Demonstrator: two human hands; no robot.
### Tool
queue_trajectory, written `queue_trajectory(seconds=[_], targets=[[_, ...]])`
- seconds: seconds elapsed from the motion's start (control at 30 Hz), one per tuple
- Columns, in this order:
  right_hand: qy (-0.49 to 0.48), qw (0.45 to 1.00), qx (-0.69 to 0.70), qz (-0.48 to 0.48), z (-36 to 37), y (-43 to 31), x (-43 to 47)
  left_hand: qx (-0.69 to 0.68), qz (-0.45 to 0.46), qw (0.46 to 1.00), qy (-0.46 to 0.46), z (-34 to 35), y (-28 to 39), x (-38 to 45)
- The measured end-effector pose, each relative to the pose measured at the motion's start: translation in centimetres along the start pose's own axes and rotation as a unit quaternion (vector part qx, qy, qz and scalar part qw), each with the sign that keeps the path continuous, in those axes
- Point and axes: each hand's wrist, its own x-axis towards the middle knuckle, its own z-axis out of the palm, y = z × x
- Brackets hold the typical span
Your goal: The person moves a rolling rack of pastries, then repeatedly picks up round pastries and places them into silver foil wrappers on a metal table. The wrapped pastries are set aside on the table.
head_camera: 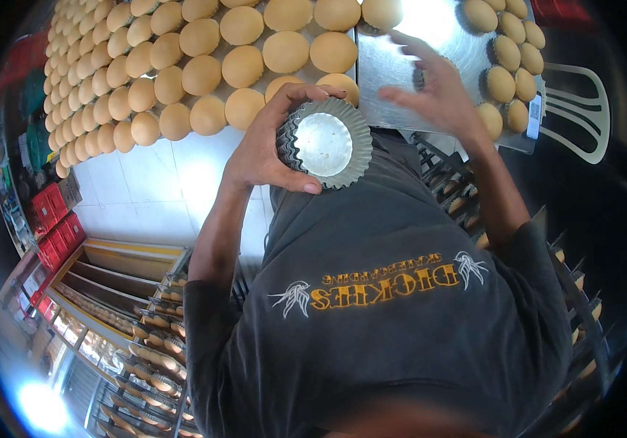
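My left hand (269, 142) grips a nested stack of fluted metal tart tins (324, 144) in front of my body. The top tin's shiny bottom faces the camera and looks bare inside. My right hand (434, 87), somewhat blurred, is over a steel tabletop (384, 65) with its fingers spread. Partly hidden behind it is a small fluted object, perhaps a tin or a cake in its tin. Just beyond the fingertips sits a round golden cake (382, 12) in a fluted tin.
Rows of golden cakes (201, 75) cover the table to the left. More cakes (507, 52) stand at the steel table's right edge, beside a pale plastic chair (581, 112). Racks with trays of cakes (152, 367) stand low on the left and behind my right arm. Red crates (61, 235) are at left.
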Motion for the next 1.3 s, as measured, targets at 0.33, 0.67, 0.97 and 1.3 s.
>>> queue_trajectory(seconds=[0.33, 0.67, 0.97, 1.3], targets=[[-0.180, 0.981, 0.060, 0.046, 5.1, -9.9, 1.3, 0.089, 0.028, 0.995, 0.017, 0.0, 0.1, -3.6], [-0.254, 0.962, 0.059, 0.085, 5.1, -10.8, 2.9, 0.045, 0.028, 0.996, 0.066, 0.6, 0.0, -4.0], [-0.235, 0.958, 0.155, 0.063, 5.7, -8.7, 2.8, 0.022, 0.019, 0.998, 0.064, 1.0, -0.5, -2.8], [-0.163, 0.956, 0.174, 0.170, 6.1, -7.7, 3.5, 0.039, 0.016, 0.998, 0.036, 0.8, -0.1, -1.7]])
